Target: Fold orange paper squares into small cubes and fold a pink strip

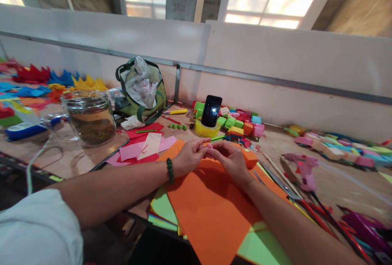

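Note:
A small pink piece [210, 146], which looks like folded or rolled paper, is pinched between the fingertips of both hands. My left hand [191, 154], with a green bead bracelet [170, 170] at the wrist, is closed on its left side. From the right, my right hand [231, 159] closes on the same piece with thumb and forefinger. Its exact shape is mostly covered by the fingers. Beneath both hands lie large orange paper sheets [211, 208] over light green sheets [263, 246]. An orange folded paper block [250, 159] is beside my right hand.
Behind the hands, a phone [212, 110] leans upright in a yellow tape roll [207, 129]. Scissors [283, 185], a pink glue gun [303, 169] and a purple tool [364, 228] lie right. A glass mug [88, 118] and green bag [143, 91] stand left, near pink paper scraps [131, 151].

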Action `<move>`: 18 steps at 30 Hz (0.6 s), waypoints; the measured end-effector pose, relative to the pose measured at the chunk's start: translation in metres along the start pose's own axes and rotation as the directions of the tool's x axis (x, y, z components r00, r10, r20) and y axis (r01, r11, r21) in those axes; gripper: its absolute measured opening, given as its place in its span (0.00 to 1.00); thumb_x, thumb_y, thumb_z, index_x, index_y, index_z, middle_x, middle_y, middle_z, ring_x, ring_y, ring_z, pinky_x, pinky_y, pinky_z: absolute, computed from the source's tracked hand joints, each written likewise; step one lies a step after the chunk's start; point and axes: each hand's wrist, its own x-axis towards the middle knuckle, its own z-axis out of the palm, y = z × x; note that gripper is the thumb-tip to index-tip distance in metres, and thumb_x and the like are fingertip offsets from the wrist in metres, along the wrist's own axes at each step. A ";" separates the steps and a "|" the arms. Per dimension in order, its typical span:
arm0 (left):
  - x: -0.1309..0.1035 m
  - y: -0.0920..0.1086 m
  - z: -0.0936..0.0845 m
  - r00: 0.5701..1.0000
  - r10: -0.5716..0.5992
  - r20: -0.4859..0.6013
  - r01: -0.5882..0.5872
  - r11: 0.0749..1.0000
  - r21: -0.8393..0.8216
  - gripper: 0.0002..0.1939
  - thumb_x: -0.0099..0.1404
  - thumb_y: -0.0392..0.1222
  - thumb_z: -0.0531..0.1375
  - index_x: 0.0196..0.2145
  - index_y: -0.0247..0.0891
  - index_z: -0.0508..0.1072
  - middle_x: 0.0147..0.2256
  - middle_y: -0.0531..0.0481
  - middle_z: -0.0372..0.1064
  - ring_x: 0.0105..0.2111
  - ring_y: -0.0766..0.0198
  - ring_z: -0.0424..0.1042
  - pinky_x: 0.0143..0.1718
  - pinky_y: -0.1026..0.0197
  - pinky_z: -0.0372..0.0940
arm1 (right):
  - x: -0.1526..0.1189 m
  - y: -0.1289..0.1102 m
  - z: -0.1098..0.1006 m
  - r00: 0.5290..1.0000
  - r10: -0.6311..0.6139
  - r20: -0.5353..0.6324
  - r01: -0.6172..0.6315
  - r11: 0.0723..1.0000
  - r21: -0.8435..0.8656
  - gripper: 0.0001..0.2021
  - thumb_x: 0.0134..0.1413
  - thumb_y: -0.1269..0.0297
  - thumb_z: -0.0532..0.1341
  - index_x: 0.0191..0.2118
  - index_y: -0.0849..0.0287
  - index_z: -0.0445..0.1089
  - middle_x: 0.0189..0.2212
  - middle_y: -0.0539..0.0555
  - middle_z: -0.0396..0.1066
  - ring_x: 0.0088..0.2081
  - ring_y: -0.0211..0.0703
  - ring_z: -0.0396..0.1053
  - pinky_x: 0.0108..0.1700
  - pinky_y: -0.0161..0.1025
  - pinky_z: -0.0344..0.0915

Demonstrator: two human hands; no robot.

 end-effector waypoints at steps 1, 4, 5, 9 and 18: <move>0.000 0.000 -0.001 1.000 0.016 0.011 -0.016 0.999 0.033 0.24 0.63 0.45 0.58 0.53 0.29 0.66 0.35 0.45 0.73 0.34 0.64 0.72 0.39 0.62 0.66 | 0.001 -0.001 0.000 1.000 0.019 0.012 -0.019 0.998 0.056 0.13 0.51 0.53 0.64 0.34 0.59 0.71 0.30 0.54 0.73 0.31 0.41 0.71 0.35 0.40 0.68; -0.001 0.000 -0.003 0.999 0.048 0.024 -0.050 0.990 0.129 0.27 0.64 0.45 0.55 0.56 0.27 0.63 0.31 0.47 0.73 0.33 0.64 0.72 0.38 0.61 0.66 | 0.003 -0.004 -0.001 0.996 0.052 0.068 -0.062 0.987 0.151 0.13 0.49 0.54 0.65 0.34 0.59 0.71 0.30 0.53 0.73 0.31 0.40 0.71 0.36 0.39 0.68; -0.001 0.000 -0.003 0.998 0.057 0.020 -0.059 0.985 0.160 0.27 0.64 0.45 0.54 0.57 0.26 0.62 0.30 0.47 0.72 0.32 0.64 0.71 0.38 0.62 0.66 | 0.003 -0.005 -0.001 0.994 0.061 0.086 -0.074 0.985 0.153 0.13 0.48 0.54 0.66 0.35 0.59 0.71 0.31 0.53 0.73 0.32 0.40 0.70 0.36 0.39 0.68; 0.000 0.000 -0.004 0.996 0.077 0.034 -0.083 0.968 0.237 0.26 0.64 0.42 0.54 0.58 0.28 0.62 0.29 0.48 0.72 0.31 0.64 0.71 0.36 0.62 0.65 | 0.004 -0.008 -0.003 0.992 0.069 0.110 -0.084 0.987 0.140 0.14 0.46 0.56 0.67 0.37 0.58 0.71 0.31 0.51 0.72 0.32 0.38 0.68 0.35 0.36 0.66; 0.001 -0.012 -0.002 0.997 -0.008 0.082 -0.004 0.989 0.149 0.30 0.64 0.40 0.53 0.61 0.30 0.53 0.31 0.45 0.75 0.35 0.59 0.76 0.38 0.58 0.69 | 0.004 -0.002 -0.003 0.990 0.037 0.138 -0.051 0.994 0.100 0.11 0.52 0.57 0.62 0.28 0.59 0.72 0.25 0.51 0.71 0.29 0.39 0.67 0.36 0.37 0.63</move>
